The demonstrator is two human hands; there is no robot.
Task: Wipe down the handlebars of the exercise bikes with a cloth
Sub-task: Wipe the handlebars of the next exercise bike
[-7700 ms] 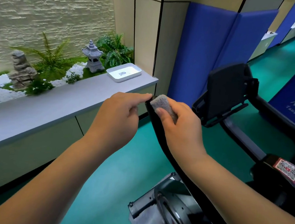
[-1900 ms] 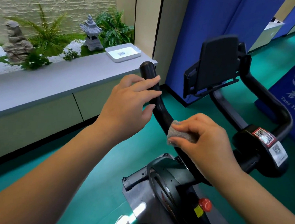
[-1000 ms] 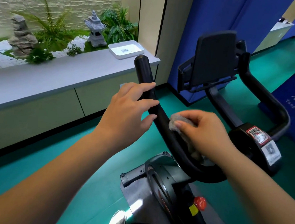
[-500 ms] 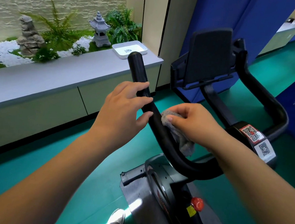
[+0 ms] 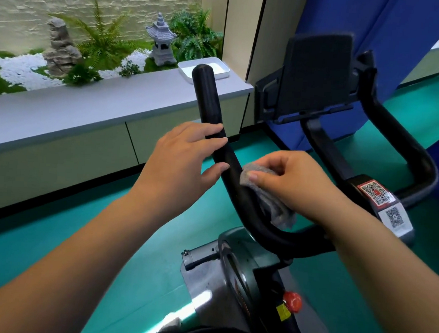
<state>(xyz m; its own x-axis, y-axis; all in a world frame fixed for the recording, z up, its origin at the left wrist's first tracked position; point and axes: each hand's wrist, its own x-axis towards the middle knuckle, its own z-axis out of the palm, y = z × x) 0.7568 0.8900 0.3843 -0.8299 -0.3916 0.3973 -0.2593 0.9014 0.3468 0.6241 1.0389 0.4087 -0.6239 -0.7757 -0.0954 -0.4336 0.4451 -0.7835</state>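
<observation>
cloth [image 5: 268, 196] is soft and light, so i judge it needs bunching in my grip; my right hand [image 5: 298, 183] pinches it against the inner side of the left handlebar [image 5: 229, 164], its tail hanging below my fingers. my left hand [image 5: 184, 161] rests straight-fingered on the bar, just above

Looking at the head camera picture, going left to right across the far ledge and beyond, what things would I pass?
Rock figure → fern → stone lantern → white tray → tablet holder → blue pads.
</observation>
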